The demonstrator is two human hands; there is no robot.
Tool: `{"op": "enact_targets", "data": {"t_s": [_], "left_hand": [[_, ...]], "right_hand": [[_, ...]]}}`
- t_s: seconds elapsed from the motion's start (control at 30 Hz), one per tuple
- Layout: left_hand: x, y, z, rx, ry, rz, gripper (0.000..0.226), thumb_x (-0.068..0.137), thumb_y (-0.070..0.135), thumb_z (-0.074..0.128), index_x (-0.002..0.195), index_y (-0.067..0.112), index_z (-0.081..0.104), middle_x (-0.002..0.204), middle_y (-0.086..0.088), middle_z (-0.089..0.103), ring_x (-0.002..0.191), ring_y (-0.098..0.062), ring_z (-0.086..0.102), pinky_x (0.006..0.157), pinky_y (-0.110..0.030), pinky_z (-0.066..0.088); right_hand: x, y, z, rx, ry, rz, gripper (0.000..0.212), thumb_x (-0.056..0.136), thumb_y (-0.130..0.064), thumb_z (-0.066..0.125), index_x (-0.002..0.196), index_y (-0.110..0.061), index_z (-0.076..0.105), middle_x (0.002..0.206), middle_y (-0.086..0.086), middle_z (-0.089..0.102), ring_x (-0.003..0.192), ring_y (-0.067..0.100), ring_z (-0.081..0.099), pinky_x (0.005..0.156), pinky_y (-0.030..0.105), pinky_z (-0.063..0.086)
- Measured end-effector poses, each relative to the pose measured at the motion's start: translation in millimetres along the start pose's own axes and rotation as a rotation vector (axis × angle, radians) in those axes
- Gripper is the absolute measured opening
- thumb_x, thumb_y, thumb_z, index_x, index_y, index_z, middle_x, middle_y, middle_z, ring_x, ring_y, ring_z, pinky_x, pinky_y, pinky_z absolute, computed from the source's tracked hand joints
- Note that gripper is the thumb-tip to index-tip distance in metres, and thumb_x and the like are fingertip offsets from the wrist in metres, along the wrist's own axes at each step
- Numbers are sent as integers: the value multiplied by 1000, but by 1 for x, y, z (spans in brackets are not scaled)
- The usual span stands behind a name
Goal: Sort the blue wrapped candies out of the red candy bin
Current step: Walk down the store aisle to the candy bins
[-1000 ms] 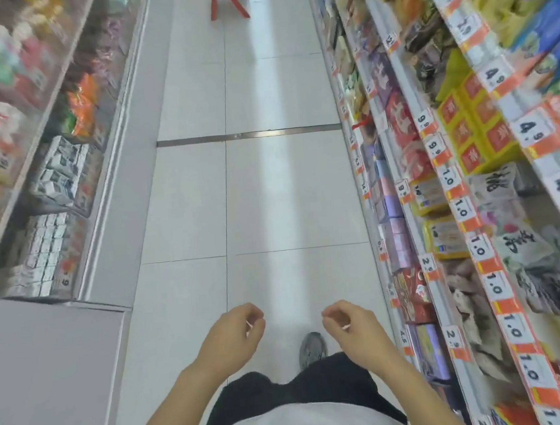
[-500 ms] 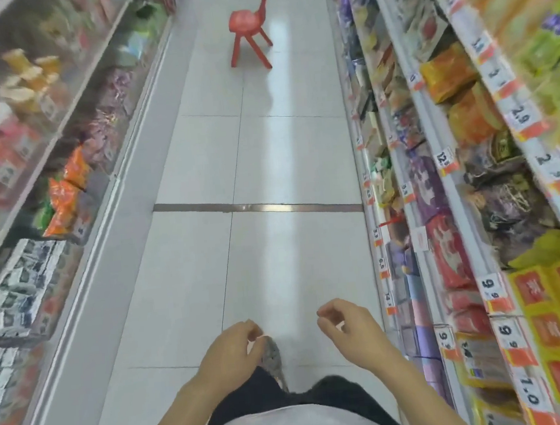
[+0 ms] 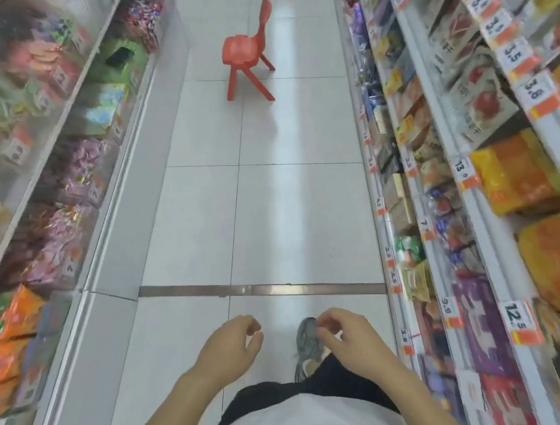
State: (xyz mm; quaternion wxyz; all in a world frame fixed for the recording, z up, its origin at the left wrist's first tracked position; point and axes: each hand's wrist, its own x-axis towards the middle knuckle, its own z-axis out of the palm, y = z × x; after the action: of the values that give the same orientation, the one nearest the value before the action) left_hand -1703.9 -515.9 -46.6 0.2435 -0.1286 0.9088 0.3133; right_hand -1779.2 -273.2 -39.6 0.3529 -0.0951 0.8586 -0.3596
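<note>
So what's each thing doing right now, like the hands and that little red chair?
Left hand: fingers loosely curled, holding nothing.
Right hand: fingers loosely curled, holding nothing.
Red chair: upright on the floor in the middle of the aisle.
Grey shoe: stepped forward on the floor tiles, partly behind the right hand.
Candy bins: full of wrapped sweets, behind clear fronts, on the left.
</note>
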Motion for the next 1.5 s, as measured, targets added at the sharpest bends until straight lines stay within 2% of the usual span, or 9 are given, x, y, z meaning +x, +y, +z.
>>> {"op": "enact_targets", "data": {"t_s": [0.1, 0.23, 0.4, 0.57, 0.8, 1.03, 1.2, 1.37, 1.5], "left_hand": [[69, 18, -57, -43, 30, -63, 22, 97, 39, 46, 108, 27, 60, 105, 16, 62, 95, -2, 55, 79, -16, 41], [174, 29, -126, -106, 77, -104, 16, 96, 39, 48, 98, 30, 60, 96, 18, 63, 89, 0, 57, 80, -22, 49], [332, 25, -215, -108, 92, -115, 19, 97, 40, 44, 106, 32, 58, 102, 20, 58, 95, 0, 54, 77, -17, 41], [481, 32, -334, -93, 67, -82, 23, 97, 39, 45, 112, 28, 59, 106, 18, 59, 99, -4, 55, 81, -18, 41], [676, 55, -496, -70, 68, -63, 21, 97, 38, 46, 107, 26, 60, 103, 16, 60, 96, -5, 55, 79, -21, 43], [850, 50, -606, -111, 128, -151, 25, 98, 38, 44, 113, 26, 60, 106, 16, 60, 95, -3, 54, 80, -19, 42], [915, 29, -687, -217, 153, -250, 20, 96, 39, 47, 108, 30, 61, 103, 17, 62, 92, 0, 57, 81, -20, 48], [998, -31, -767, -294, 183, -277, 17, 96, 44, 47, 98, 34, 60, 96, 19, 63, 88, 4, 57, 75, -15, 46], [1066, -90, -848, -268, 197, -253, 18, 96, 39, 47, 103, 30, 61, 102, 14, 62, 91, -5, 57, 83, -27, 48]], "right_hand": [[91, -44, -65, -22, -11, -27, 8, 93, -32, 61, 100, -33, 64, 94, -17, 68, 88, -6, 60, 78, 12, 45], [222, -104, -137, -65, -26, -91, 8, 93, -31, 61, 101, -32, 64, 93, -17, 67, 87, -7, 60, 79, 14, 46], [386, -173, -206, -95, -15, -118, 12, 95, -32, 60, 106, -29, 65, 95, -16, 67, 90, -6, 60, 79, 11, 46], [515, -234, -274, -63, 22, -58, 10, 94, -32, 61, 103, -32, 65, 93, -18, 67, 89, -9, 59, 77, 10, 44], [680, -303, -368, -59, 6, 8, 9, 94, -34, 60, 96, -42, 61, 95, -22, 67, 92, -8, 60, 77, 13, 48], [915, -394, -450, -106, -83, -92, 15, 95, -33, 57, 106, -30, 65, 95, -18, 68, 89, -3, 63, 79, 17, 49], [1048, -504, -489, -147, -154, -162, 12, 94, -32, 60, 105, -29, 66, 93, -16, 68, 89, -4, 62, 77, 13, 46], [1188, -609, -483, -198, -167, -265, 12, 93, -26, 62, 104, -23, 66, 91, -19, 66, 85, -9, 60, 73, 11, 42], [1277, -683, -462, -218, -169, -264, 11, 94, -24, 61, 103, -24, 67, 89, -24, 65, 81, -13, 59, 71, 5, 41]]}}
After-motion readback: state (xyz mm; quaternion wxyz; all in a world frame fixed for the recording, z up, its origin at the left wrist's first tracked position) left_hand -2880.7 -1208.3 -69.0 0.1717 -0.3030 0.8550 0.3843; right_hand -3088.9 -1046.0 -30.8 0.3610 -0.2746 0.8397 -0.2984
